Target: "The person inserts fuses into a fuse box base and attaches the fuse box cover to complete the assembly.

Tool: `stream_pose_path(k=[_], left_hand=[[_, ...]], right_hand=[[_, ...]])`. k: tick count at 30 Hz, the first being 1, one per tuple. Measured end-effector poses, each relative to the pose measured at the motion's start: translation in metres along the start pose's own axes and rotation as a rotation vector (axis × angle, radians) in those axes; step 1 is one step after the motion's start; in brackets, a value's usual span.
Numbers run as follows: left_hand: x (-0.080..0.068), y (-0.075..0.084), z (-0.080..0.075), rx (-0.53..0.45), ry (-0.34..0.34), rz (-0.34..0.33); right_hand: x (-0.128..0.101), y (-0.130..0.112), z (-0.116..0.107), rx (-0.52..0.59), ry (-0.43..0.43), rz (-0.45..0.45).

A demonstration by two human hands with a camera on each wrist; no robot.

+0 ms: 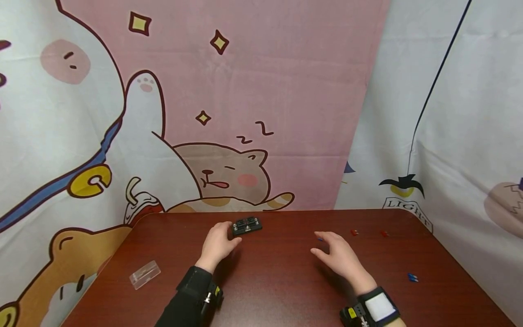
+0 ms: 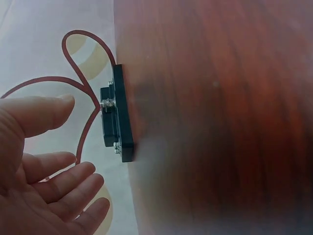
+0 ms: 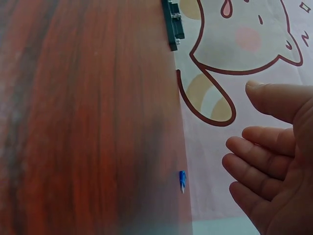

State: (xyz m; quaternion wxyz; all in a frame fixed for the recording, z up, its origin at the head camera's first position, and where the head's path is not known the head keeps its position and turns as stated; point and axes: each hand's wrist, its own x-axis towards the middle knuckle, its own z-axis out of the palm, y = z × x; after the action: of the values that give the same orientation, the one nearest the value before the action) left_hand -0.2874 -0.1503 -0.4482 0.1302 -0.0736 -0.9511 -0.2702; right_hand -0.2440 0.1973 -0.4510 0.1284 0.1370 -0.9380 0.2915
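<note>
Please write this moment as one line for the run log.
left hand: open, beside black fuse block | right hand: open, near blue fuse | table: two red fuses, clear cover

Red bits (image 1: 354, 232) too small to identify — perhaps fuses, blue piece (image 1: 320, 238) half-hidden.

Cartoon-cat backdrop (image 1: 229, 113) behind wooden table (image 1: 286, 281)

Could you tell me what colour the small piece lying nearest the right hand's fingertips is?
Blue; the small piece shows best in the right wrist view, beside the right hand.
</note>
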Motion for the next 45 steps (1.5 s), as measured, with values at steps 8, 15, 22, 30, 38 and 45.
stream_pose_path(k=[8,15,22,30,38,45], left_hand=[[0.012,0.000,0.004,0.004,-0.024,-0.035],[0.021,-0.004,0.007,0.002,-0.036,-0.051],[0.028,-0.008,0.009,-0.004,-0.057,-0.078],[0.036,-0.015,0.017,0.024,-0.080,-0.079],[0.036,-0.012,0.020,0.027,-0.064,-0.048],[0.040,-0.011,0.021,0.049,-0.099,-0.060]], right_hand=[[0.011,-0.007,0.007,-0.005,-0.018,-0.029],[0.022,-0.012,0.011,-0.015,-0.041,-0.021],[0.030,-0.017,0.017,-0.004,-0.070,-0.025],[0.039,-0.024,0.026,0.020,-0.087,-0.036],[0.047,-0.031,0.032,0.030,-0.126,-0.010],[0.051,-0.035,0.035,0.031,-0.150,-0.026]])
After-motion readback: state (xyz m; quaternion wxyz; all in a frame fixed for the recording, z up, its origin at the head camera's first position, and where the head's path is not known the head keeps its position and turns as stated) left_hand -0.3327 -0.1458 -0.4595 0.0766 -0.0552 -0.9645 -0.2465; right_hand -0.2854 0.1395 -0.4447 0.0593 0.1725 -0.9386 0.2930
